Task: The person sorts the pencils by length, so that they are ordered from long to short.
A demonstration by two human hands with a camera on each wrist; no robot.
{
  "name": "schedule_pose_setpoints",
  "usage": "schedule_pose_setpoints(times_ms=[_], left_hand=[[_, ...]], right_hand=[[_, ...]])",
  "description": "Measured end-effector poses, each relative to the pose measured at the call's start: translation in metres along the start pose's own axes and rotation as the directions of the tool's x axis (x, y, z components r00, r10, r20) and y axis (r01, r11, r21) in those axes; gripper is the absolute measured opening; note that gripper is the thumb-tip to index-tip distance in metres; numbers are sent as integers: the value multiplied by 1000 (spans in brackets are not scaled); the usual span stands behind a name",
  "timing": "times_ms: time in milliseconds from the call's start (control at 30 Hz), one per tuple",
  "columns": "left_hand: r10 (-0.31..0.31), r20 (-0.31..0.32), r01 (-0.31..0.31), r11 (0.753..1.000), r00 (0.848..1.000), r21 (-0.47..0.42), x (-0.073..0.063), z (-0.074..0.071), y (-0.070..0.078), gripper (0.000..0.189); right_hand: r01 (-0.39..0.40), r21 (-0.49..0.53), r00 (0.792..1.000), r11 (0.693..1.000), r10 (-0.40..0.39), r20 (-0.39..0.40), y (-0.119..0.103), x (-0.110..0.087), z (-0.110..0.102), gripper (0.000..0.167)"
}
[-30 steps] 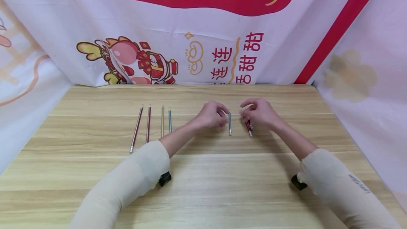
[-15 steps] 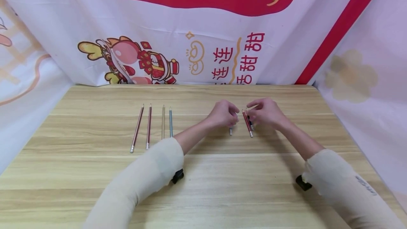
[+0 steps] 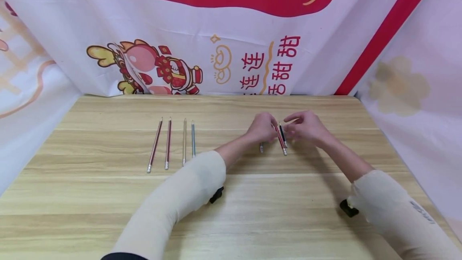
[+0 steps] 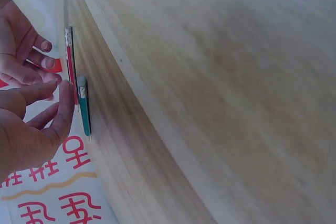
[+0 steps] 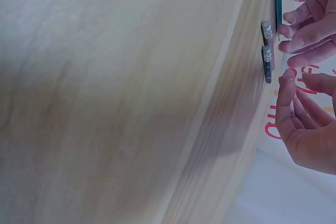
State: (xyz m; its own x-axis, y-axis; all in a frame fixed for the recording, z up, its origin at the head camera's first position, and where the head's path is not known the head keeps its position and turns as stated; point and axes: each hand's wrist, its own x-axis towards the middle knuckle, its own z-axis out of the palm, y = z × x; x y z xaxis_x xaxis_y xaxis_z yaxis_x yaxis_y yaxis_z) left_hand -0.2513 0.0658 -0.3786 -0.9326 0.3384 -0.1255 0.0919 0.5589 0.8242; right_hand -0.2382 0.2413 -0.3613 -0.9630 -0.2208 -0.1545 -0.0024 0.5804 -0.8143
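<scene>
In the head view my left hand (image 3: 262, 127) hovers over a short green pencil, hiding all but its eraser end (image 3: 261, 147). Its fingertips come close to a short red pencil (image 3: 280, 140); whether they touch it I cannot tell. Against the red pencil's right side lies a short black pencil (image 3: 283, 135). My right hand (image 3: 306, 126) is just right of the black pencil, fingers loosely bent and holding nothing. The left wrist view shows the green pencil (image 4: 84, 109) beside the red one, with the left fingers (image 4: 65, 106) loosely bent. In the right wrist view the black pencil (image 5: 266, 64) lies nearest the right fingertips.
Several longer pencils lie in a row at the left: two dark red ones, the outer (image 3: 154, 145) and the inner (image 3: 168, 143), a tan one (image 3: 185, 139) and a blue one (image 3: 193, 137). A printed cloth (image 3: 231, 51) hangs along the wooden table's (image 3: 252, 212) back edge.
My left hand has moved right, across the green pencil to the red one. My right hand has drawn slightly right, uncovering the red and black pencils. The long pencils stay put.
</scene>
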Motion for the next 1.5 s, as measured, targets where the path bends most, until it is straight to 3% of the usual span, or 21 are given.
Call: schedule_pose_setpoints(times_ms=[133,367,567,700,800,933,1167,1500], left_hand=[[-10,-16,10,1000,1000,27,5,5,2,8],[-28,-45,33,994,999,101,9,12,3,28],[-40,-55,47,991,998,122,13,13,2,28],[-32,-59,41,986,998,161,26,18,-7,23],[-27,-76,43,975,997,217,43,28,-20,21],[-27,-98,53,963,995,264,53,35,-25,19],[-63,-65,76,972,996,224,20,20,3,19],[-58,-81,77,962,995,262,13,19,8,20]], right_hand=[[9,30,1000,1000,-9,6,3,-1,-1,38],[-10,84,999,996,7,34,6,1,-2,37],[-27,111,998,993,21,59,4,2,-1,38],[-34,125,998,992,26,63,3,2,1,37],[-34,125,998,992,26,66,4,2,0,38],[-36,132,997,991,27,68,4,2,0,38],[-45,161,996,986,32,78,7,1,0,39],[-45,175,996,984,30,86,5,1,3,39]])
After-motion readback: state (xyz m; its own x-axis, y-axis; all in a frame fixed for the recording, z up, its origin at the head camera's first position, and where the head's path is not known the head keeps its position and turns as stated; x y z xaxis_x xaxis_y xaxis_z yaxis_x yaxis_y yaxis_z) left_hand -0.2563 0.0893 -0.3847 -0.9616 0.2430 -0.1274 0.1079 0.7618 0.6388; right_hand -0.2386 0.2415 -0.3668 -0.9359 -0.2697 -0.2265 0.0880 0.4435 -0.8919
